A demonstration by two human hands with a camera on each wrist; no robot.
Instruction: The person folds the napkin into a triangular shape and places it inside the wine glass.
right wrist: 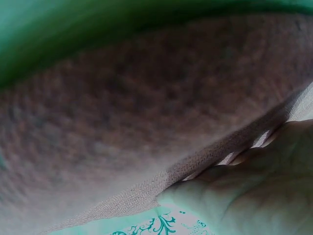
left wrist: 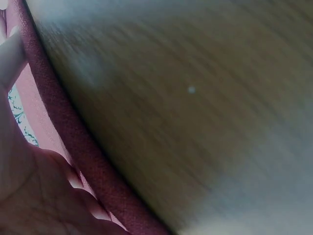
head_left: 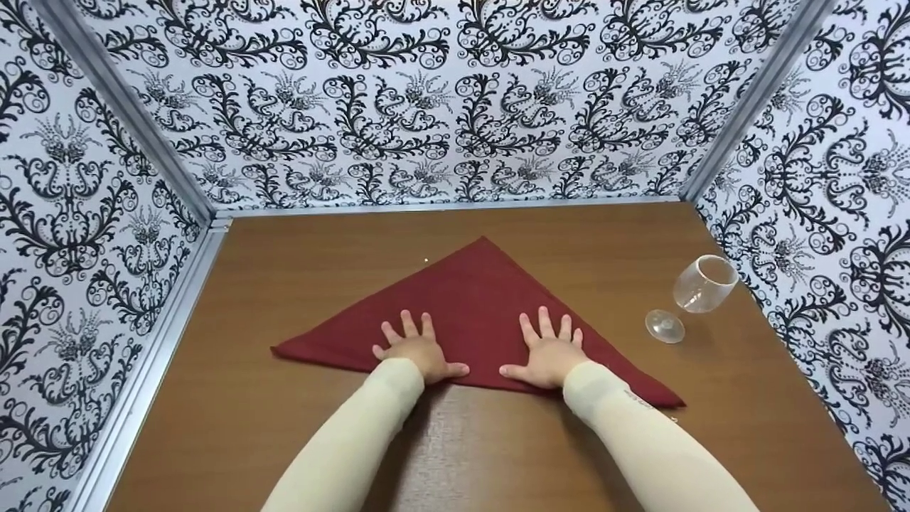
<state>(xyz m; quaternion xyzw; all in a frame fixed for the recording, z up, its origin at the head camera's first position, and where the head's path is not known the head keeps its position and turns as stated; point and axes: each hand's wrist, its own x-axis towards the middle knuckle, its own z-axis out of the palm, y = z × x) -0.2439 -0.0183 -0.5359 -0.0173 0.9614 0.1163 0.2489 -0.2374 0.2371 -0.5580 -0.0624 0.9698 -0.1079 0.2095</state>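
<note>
A dark red cloth napkin [head_left: 469, 299], folded into a triangle, lies on the brown table with its peak pointing away from me. My left hand [head_left: 419, 352] rests flat on its left part, fingers spread and thumb pointing inward along the near folded edge. On the right part my right hand [head_left: 551, 355] lies the same way, its thumb toward the left one. In the left wrist view the palm [left wrist: 34, 196] stands over the cloth's folded edge [left wrist: 83, 132]. The right wrist view shows the palm [right wrist: 244, 191] close over blurred cloth.
A clear stemmed glass [head_left: 704, 284] stands on the table's right side, beyond the cloth's right slope. Walls with black-and-white scroll patterns [head_left: 426, 107] and metal frame rails [head_left: 163, 313] enclose the brown table [head_left: 234, 427] at the back and both sides.
</note>
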